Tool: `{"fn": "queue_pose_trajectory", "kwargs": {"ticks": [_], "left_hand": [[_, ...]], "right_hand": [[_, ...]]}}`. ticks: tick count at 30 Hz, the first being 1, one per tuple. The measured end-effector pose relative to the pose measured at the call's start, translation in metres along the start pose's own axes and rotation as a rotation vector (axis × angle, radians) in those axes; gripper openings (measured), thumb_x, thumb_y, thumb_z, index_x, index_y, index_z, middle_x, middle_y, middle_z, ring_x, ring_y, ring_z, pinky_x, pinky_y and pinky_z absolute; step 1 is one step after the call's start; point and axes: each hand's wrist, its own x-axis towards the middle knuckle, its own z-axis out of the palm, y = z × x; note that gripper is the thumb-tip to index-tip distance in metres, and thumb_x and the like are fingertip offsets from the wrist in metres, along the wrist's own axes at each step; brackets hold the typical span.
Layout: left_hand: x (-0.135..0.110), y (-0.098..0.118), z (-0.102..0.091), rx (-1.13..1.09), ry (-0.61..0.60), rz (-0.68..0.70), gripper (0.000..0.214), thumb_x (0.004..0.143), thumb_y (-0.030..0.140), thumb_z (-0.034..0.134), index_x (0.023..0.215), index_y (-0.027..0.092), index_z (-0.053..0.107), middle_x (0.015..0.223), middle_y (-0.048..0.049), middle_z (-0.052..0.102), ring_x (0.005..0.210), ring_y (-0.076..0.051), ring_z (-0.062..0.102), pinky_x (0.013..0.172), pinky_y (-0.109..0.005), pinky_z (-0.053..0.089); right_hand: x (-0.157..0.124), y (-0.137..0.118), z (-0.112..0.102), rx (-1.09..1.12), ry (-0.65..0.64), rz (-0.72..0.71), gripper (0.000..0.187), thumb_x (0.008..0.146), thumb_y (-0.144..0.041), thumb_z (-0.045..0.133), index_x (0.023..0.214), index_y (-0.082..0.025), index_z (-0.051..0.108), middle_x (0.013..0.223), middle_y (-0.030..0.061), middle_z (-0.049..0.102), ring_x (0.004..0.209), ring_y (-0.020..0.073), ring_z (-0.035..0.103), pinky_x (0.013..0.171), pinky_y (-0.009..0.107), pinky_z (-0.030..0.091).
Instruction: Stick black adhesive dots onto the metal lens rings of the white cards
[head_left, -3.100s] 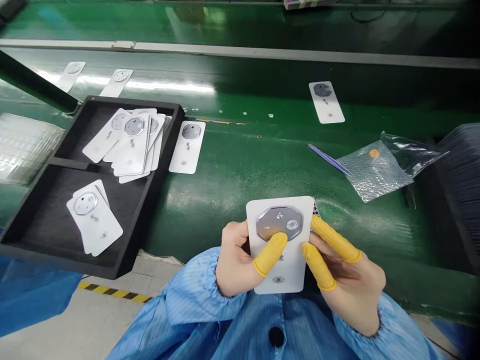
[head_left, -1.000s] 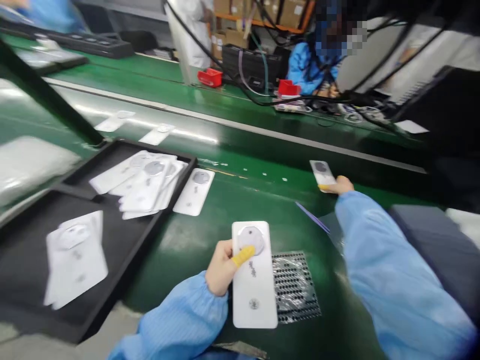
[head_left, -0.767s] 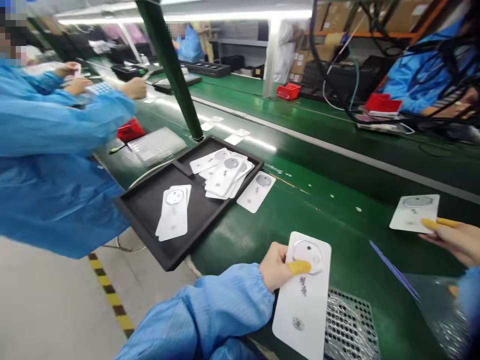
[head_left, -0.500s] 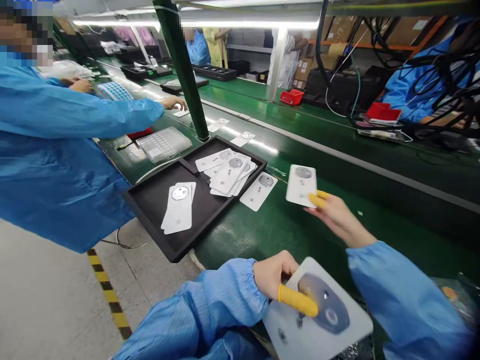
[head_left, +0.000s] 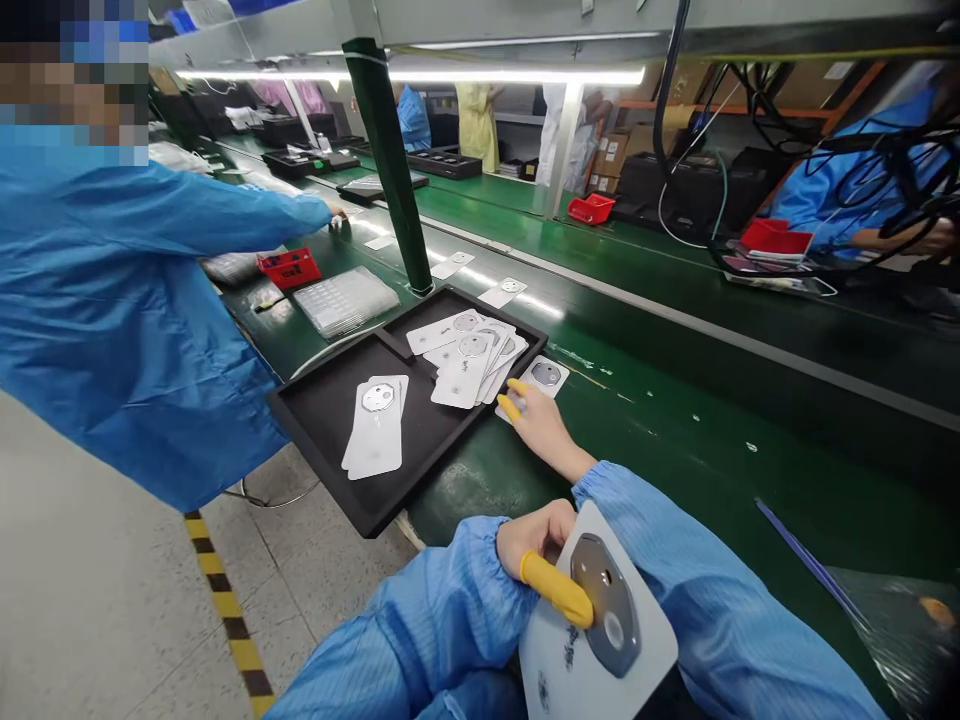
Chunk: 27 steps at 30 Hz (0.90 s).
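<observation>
Left grip [head_left: 536, 545]: clamps white back cover [head_left: 600, 650], thumb on lens plate [head_left: 607, 605].
Right grip [head_left: 538, 425]: fingertips on tabletop cover [head_left: 546, 376]; closure unclear.
Advice: handle edges only.

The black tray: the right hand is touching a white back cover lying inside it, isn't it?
Not inside it. The head view shows the right hand touching a white back cover that lies on the green conveyor belt, just outside the black tray, beside its edge.
</observation>
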Motion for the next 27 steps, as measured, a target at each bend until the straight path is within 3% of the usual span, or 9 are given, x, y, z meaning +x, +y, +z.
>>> {"fn": "queue_pose_trajectory", "kwargs": {"ticks": [2, 4, 8, 12, 15, 19, 22, 25, 27], "left_hand": [[0.000, 0.002, 0.001, -0.094, -0.059, -0.023, 0.050, 0.035, 0.054, 0.086, 0.040, 0.011, 0.062, 0.044, -0.0103, 0.061, 0.057, -0.025, 0.066, 0.057, -0.031, 0.054], [-0.001, 0.009, 0.004, -0.157, -0.077, -0.043, 0.045, 0.025, 0.044, 0.090, 0.040, 0.010, 0.063, 0.040, -0.0078, 0.058, 0.046, -0.021, 0.060, 0.049, -0.029, 0.051], [-0.005, 0.023, 0.011, -0.207, 0.031, -0.067, 0.041, 0.033, 0.043, 0.089, 0.042, 0.010, 0.065, 0.047, -0.0088, 0.063, 0.044, -0.016, 0.057, 0.045, -0.025, 0.048], [-0.003, 0.021, 0.015, -0.294, 0.198, 0.024, 0.040, 0.039, 0.043, 0.087, 0.046, 0.010, 0.068, 0.052, -0.0092, 0.065, 0.045, -0.014, 0.057, 0.045, -0.022, 0.047], [0.001, 0.017, 0.015, -0.309, 0.255, 0.057, 0.039, 0.037, 0.042, 0.088, 0.050, 0.010, 0.069, 0.052, -0.0081, 0.065, 0.046, -0.013, 0.057, 0.047, -0.021, 0.047], [0.002, 0.017, 0.017, -0.315, 0.260, 0.051, 0.041, 0.037, 0.043, 0.088, 0.050, 0.009, 0.069, 0.053, -0.0091, 0.066, 0.044, -0.013, 0.057, 0.045, -0.022, 0.047], [0.000, 0.018, 0.018, -0.332, 0.241, 0.042, 0.040, 0.037, 0.042, 0.089, 0.053, 0.010, 0.071, 0.055, -0.0092, 0.068, 0.044, -0.013, 0.058, 0.045, -0.021, 0.048], [0.000, 0.018, 0.019, -0.335, 0.205, 0.029, 0.038, 0.039, 0.039, 0.089, 0.053, 0.009, 0.072, 0.056, -0.0096, 0.069, 0.044, -0.013, 0.058, 0.047, -0.021, 0.050], [0.001, 0.017, 0.018, -0.335, 0.200, 0.030, 0.038, 0.039, 0.039, 0.090, 0.053, 0.009, 0.072, 0.057, -0.0095, 0.069, 0.043, -0.012, 0.059, 0.048, -0.021, 0.051]], "right_hand": [[-0.008, 0.018, -0.011, -0.173, -0.014, -0.014, 0.068, 0.082, -0.046, 0.061, 0.135, -0.008, 0.043, 0.143, 0.0245, 0.040, 0.136, 0.0381, 0.032, 0.108, 0.057, 0.030], [-0.012, 0.030, -0.017, -0.323, -0.071, -0.036, 0.074, 0.080, -0.047, 0.063, 0.136, -0.003, 0.041, 0.148, 0.0279, 0.029, 0.140, 0.0401, 0.023, 0.110, 0.059, 0.026], [-0.006, 0.032, -0.017, -0.553, -0.185, -0.094, 0.055, 0.088, -0.040, 0.054, 0.128, -0.002, 0.049, 0.143, 0.0290, 0.036, 0.135, 0.0364, 0.034, 0.106, 0.051, 0.036], [0.005, 0.018, -0.017, -0.715, -0.271, -0.108, 0.035, 0.090, -0.034, 0.056, 0.116, -0.011, 0.056, 0.123, 0.0135, 0.056, 0.110, 0.0233, 0.057, 0.092, 0.044, 0.049], [0.001, 0.011, -0.024, -0.771, -0.302, -0.115, 0.033, 0.090, -0.035, 0.056, 0.115, -0.013, 0.056, 0.114, 0.0094, 0.060, 0.098, 0.0184, 0.061, 0.084, 0.039, 0.052], [-0.018, 0.017, -0.039, -0.759, -0.307, -0.121, 0.037, 0.090, -0.039, 0.055, 0.116, -0.013, 0.056, 0.114, 0.0112, 0.060, 0.099, 0.0208, 0.061, 0.085, 0.039, 0.051], [-0.022, 0.029, -0.052, -0.697, -0.270, -0.087, 0.050, 0.085, -0.049, 0.056, 0.121, -0.015, 0.054, 0.122, 0.0161, 0.057, 0.111, 0.0269, 0.057, 0.092, 0.038, 0.046], [-0.003, 0.045, -0.063, -0.615, -0.155, 0.015, 0.077, 0.078, -0.062, 0.055, 0.137, -0.014, 0.039, 0.145, 0.0198, 0.036, 0.135, 0.0341, 0.033, 0.105, 0.044, 0.034], [0.016, 0.057, -0.068, -0.551, -0.083, 0.113, 0.094, 0.070, -0.066, 0.061, 0.140, -0.011, 0.033, 0.151, 0.0225, 0.025, 0.139, 0.0386, 0.022, 0.108, 0.051, 0.029]]}}
